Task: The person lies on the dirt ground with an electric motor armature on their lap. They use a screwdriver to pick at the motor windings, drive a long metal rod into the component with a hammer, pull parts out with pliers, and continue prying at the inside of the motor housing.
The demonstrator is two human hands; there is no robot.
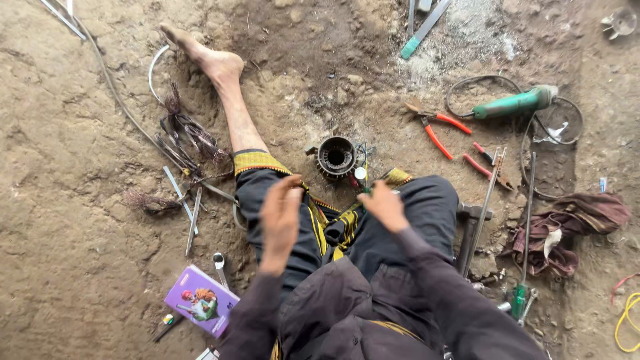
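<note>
Head cam: both hands hover over my lap, left hand [280, 220] with fingers loosely spread, holding nothing; right hand [385, 205] blurred, can't tell its grip. I'd steady the round motor stator [336, 157] on the dirt floor [80, 213] before reaching, probably.

Just one cam, strapped to your head, pointing nearly straight down at your lap and the brown dirt ground [87, 267], pretty close range.

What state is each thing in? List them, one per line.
Left hand: raised over the lap, holding nothing.
Right hand: raised, blurred; grip unclear.
Motor core: on the dirt, open end up.
Orange pliers: on the ground, handles spread.
Green grinder: lying on its side, cord coiled.
Purple box: lying flat.
Rag: crumpled.
</note>
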